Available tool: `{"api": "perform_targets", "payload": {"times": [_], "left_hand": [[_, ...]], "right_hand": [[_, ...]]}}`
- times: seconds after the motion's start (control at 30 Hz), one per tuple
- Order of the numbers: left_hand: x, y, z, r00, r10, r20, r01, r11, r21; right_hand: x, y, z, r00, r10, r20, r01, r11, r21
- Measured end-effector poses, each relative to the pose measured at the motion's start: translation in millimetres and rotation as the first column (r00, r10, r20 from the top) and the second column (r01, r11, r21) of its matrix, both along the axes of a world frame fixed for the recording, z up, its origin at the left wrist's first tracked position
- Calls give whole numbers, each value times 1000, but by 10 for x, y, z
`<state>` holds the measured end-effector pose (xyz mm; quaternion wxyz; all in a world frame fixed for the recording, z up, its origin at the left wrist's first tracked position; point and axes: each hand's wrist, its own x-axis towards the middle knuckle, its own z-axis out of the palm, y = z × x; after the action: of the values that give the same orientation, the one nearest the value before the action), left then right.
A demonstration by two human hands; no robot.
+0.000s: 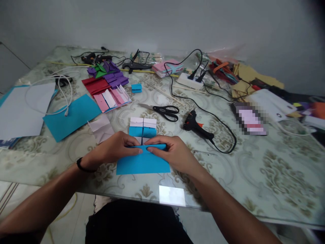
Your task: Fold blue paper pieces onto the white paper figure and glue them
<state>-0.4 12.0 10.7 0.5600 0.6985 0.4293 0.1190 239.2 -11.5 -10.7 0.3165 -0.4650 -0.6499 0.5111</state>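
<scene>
A blue sheet of paper (142,164) lies near the table's front edge, its far part folded over or raised. My left hand (119,145) grips the left part of that fold, thumb on the near side and fingers behind. On the right part, my right hand (170,150) pinches the same fold, its thumb close to the left one. Just beyond the hands is a folded blue-and-white paper piece (143,130) with a seam down its middle; its near end is partly hidden by my fingers. A creased pale paper (101,128) lies left of it.
Black-handled scissors (166,113) and a black glue gun (196,125) with a looping cord lie beyond my right hand. A white power strip (191,80), folded coloured papers (111,98) and a blurred-out phone (250,118) lie farther off. Blue (71,117) and white sheets (22,108) are at left.
</scene>
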Motion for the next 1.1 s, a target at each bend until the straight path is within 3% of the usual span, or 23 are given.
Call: {"api": "perform_targets", "payload": {"times": [0.27,0.43,0.7,0.9,1.1], "left_hand": [[-49,35,10,994,104,-39,-106,993,-55],[-61,47,-9,995,90,-32,-92,993,-71],[13,-40,-35,993,24,-116,-6,988,153],[78,-104,-81,989,7,-145,23,979,203],[49,-92,-21,990,-17,-141,43,982,182]], "right_hand": [[147,68,19,993,-103,-61,101,994,-31],[192,89,31,993,-101,-59,99,994,-36],[-31,-14,44,994,33,102,-49,985,166],[-156,-79,-56,990,23,137,-67,943,327],[-69,-54,13,982,71,173,-125,938,325]]}}
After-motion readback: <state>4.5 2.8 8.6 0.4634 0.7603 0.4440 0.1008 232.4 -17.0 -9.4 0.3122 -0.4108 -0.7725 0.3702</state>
